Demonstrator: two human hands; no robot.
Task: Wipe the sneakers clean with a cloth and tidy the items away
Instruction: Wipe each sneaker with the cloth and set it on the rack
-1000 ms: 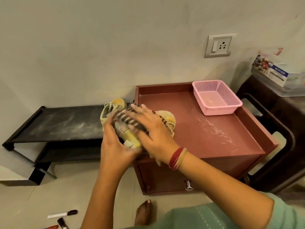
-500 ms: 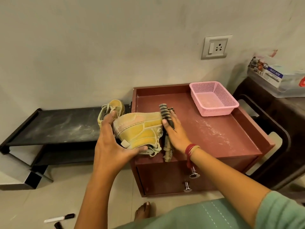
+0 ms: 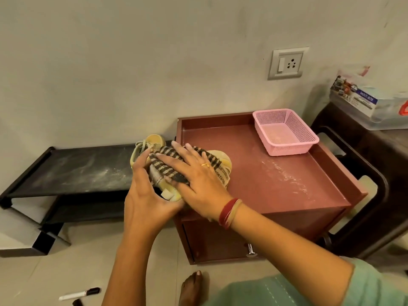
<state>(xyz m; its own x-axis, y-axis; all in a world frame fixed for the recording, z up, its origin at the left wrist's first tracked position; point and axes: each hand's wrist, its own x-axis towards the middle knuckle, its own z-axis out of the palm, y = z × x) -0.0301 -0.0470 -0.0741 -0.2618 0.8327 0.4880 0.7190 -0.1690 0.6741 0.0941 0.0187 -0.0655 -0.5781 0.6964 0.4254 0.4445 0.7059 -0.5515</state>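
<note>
Striped cloth pressed on yellow sneaker by flat-fingered right hand; left hand grasps the sneaker's near end.

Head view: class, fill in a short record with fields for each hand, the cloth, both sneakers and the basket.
left hand: holds the yellow sneaker at the red cabinet's front-left corner
right hand: flat, pressing the striped cloth onto that sneaker
second sneaker: on the black shelf, behind the hands
pink basket: looks empty, cabinet's back-right corner
</note>
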